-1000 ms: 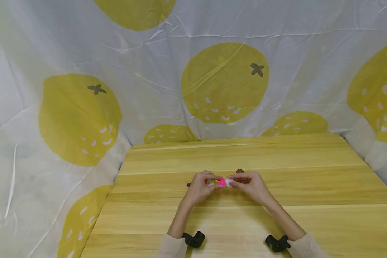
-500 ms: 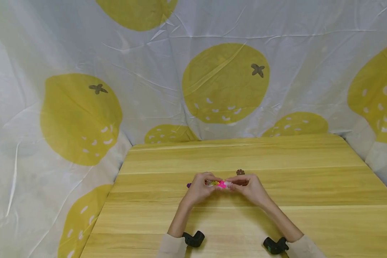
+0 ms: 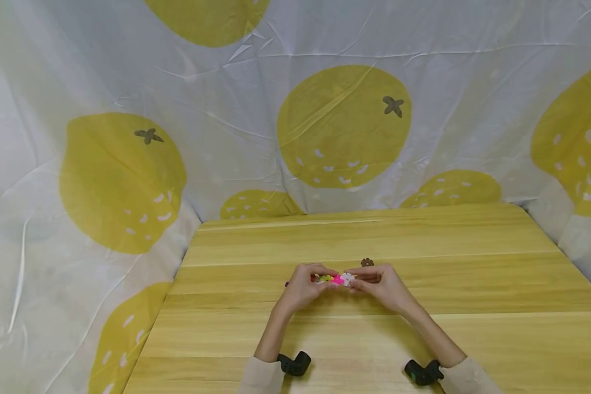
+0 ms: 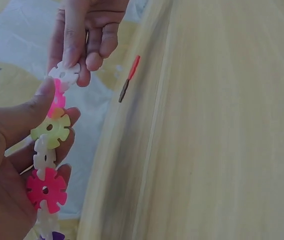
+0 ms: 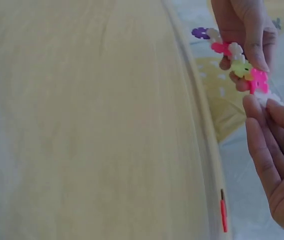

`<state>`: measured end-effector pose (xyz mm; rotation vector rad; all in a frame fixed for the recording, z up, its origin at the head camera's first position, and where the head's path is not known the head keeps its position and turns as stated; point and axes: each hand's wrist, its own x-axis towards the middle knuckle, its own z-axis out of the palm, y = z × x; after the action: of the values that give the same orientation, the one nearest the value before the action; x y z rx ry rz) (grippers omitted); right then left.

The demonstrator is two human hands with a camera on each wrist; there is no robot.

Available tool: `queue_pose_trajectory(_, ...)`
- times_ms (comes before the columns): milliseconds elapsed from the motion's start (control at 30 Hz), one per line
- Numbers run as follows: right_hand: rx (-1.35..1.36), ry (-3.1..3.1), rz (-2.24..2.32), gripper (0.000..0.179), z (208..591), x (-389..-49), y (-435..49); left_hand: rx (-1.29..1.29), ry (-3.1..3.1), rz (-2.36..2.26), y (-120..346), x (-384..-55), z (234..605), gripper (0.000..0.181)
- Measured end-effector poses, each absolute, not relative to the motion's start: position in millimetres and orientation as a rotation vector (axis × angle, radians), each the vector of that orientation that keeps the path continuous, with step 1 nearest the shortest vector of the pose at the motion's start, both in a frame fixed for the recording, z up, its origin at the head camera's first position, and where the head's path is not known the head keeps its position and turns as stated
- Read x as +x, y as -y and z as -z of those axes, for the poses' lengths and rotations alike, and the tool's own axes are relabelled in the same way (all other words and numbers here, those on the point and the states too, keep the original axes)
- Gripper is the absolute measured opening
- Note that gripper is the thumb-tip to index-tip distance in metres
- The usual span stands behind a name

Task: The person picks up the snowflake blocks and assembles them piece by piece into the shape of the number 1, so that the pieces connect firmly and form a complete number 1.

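A chain of interlocking snowflake discs is held up between both hands over the table. My left hand (image 3: 302,287) pinches it near the pink disc (image 4: 56,98), thumb on top, with the rest running back along the palm. That stretch has a yellow-green disc (image 4: 51,129), a white disc (image 4: 44,156), a hot-pink disc (image 4: 47,190) and a purple disc (image 5: 200,33) at the far end. At the other end, a white disc (image 3: 347,279) joins the pink one. Thumb and fingertips of my right hand (image 3: 386,284) pinch that white disc's outer edge.
A loose brown disc (image 3: 367,262) lies on the wooden table (image 3: 473,262) just beyond my right hand. Beside it, a red disc (image 4: 134,66) shows edge-on in the left wrist view. A lemon-print cloth (image 3: 236,120) hangs behind the table.
The white end disc has turned, and more of its face shows than half a second ago. My right hand has shifted slightly; my left hand keeps its grip on the chain.
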<state>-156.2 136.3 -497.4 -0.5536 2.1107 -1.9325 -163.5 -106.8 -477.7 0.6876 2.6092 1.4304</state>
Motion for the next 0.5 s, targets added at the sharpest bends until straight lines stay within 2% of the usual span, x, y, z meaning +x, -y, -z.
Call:
queue_pose_trajectory(267, -0.384, -2.026, 1.994, 0.038, 500.9, -158.1, -136.1, 0.841, -2.741, -1.342, 98.1, -160.9, 479.0, 0.038)
queue_pose_trajectory(500, -0.221, -1.985, 2.050, 0.042, 501.2, -157.6, -133.7, 0.948, -2.892, -1.353, 86.7, -160.0, 485.4, 0.036)
